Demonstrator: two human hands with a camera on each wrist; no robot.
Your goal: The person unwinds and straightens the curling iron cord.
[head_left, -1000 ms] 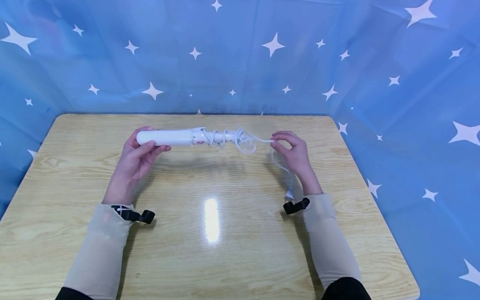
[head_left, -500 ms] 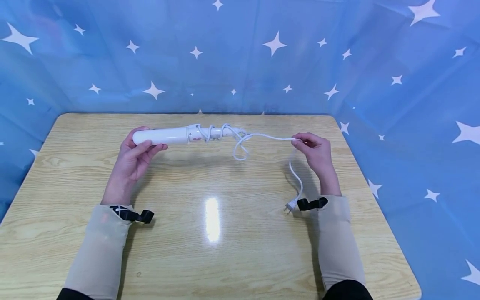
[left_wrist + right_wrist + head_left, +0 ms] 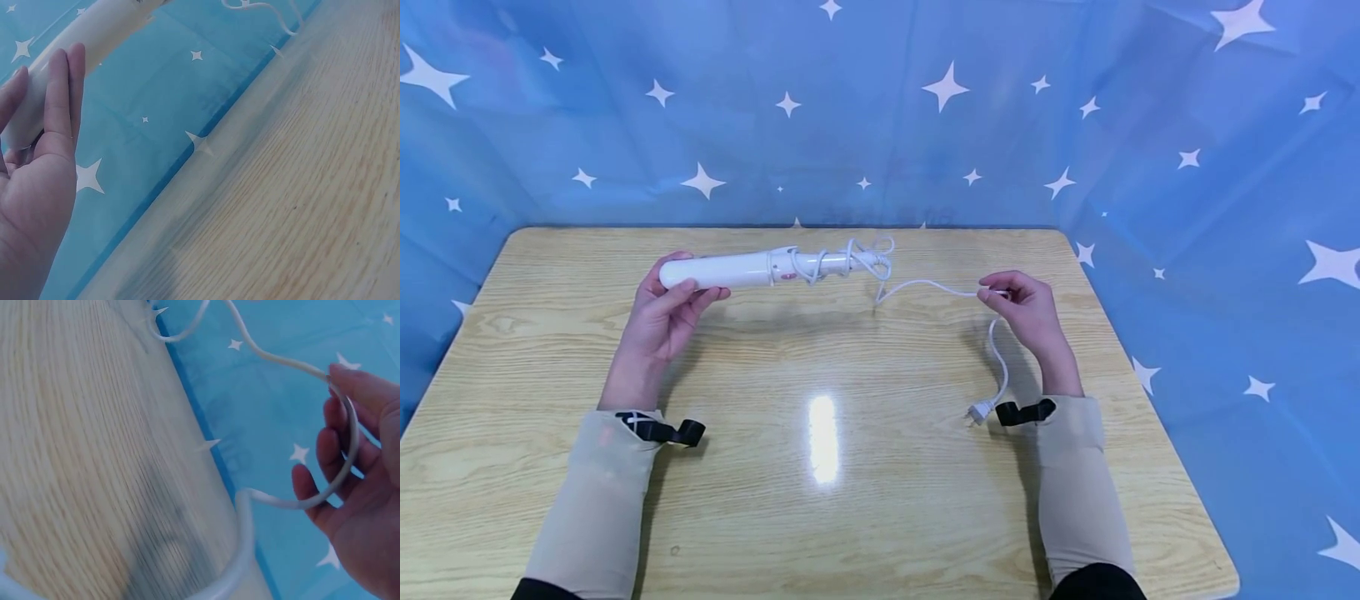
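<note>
Plug [image 3: 981,411] nearest, hanging; can't quite tell if it touches the table [image 3: 745,517]. Right grip [image 3: 1028,317] pinching white cord [image 3: 246,525]. Left grip [image 3: 662,321] holding white wand [image 3: 718,270] above table, cord wound round its thin end.

so I count two hands, one left hand [image 3: 662,321] and one right hand [image 3: 1030,317], plus one white wand [image 3: 718,271] left of center, one cord [image 3: 925,282], one plug [image 3: 980,411] center right, two wrist cameras [image 3: 691,432] [image 3: 1009,414], two sleeves [image 3: 598,500] [image 3: 1078,492] down low, and one table [image 3: 880,358]
</note>
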